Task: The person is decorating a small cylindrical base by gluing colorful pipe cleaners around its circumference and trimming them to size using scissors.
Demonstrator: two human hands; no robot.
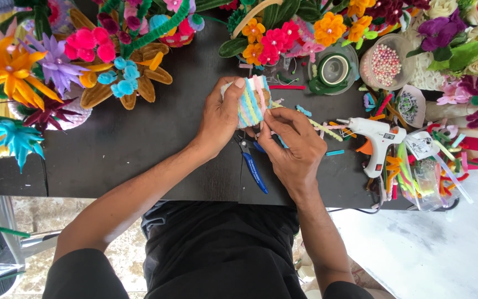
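two hands mid-table: left hand (221,117) grips pastel pipe-cleaner bundle (252,102); right hand (293,145) pinches its strands. risk: wrap may unwind if pinch slackens; glue gun (376,138) right, blue-handled cutters (253,164) near.

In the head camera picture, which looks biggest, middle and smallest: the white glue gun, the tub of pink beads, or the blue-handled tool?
Largest to smallest:
1. White glue gun
2. Tub of pink beads
3. Blue-handled tool, though the right hand hides part of it, so its place against the tub is unsure.
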